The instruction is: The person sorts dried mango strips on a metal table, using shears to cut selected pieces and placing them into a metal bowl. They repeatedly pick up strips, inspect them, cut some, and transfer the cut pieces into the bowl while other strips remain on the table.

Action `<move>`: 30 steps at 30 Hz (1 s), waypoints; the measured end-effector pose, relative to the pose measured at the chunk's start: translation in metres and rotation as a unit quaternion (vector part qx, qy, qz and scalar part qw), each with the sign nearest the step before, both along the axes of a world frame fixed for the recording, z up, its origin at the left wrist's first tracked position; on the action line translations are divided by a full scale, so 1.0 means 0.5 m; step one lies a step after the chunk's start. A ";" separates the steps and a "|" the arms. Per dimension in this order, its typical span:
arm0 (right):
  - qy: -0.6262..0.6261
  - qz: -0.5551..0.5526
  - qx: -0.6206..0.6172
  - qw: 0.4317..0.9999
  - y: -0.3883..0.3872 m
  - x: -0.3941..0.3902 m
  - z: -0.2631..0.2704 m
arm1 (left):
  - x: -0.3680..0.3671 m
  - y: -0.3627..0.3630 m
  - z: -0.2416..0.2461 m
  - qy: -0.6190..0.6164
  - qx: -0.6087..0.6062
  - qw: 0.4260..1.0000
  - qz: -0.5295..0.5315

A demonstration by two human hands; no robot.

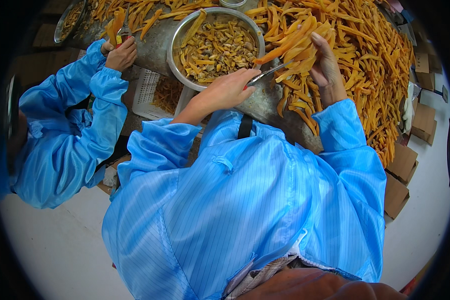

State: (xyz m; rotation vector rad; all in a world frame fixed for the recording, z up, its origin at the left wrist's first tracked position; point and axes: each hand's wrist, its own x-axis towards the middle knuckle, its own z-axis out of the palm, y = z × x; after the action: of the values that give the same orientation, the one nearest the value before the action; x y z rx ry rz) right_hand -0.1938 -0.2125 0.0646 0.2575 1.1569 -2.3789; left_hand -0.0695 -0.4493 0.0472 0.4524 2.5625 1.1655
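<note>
My left hand [225, 88] grips red-handled scissors [264, 75], most of the handle hidden under the fingers. The metal blades point right and reach the strips held opposite. In my right hand [327, 60] is a fanned bunch of orange dried strips [300, 45], which look like sweet potato, raised over the table. A round steel bowl [171, 56] stands beyond my left hand, with small cut pieces [225, 48] inside and one long strip leaning on its wall. A large heap of the same strips [371, 67] spreads behind and to the right of my right hand.
At left, a co-worker's hands [122, 54] hold strips and a red-and-yellow-handled cutting tool. A white perforated plastic basket [142, 93] with thin scraps sits below the metal table [260, 101]. Another steel bowl [58, 32] is at far left. Cardboard boxes [401, 161] line the right side.
</note>
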 end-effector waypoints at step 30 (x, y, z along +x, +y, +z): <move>0.058 -0.244 0.024 0.968 -0.085 0.044 -0.046 | 0.056 0.147 -0.043 -0.273 0.413 0.811 0.312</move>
State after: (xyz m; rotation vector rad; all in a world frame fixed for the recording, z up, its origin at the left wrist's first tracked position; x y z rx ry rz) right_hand -0.1720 -0.2551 0.0416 0.4728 1.3283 -2.8240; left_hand -0.0415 -0.3759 0.0257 -0.5704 1.6007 2.2263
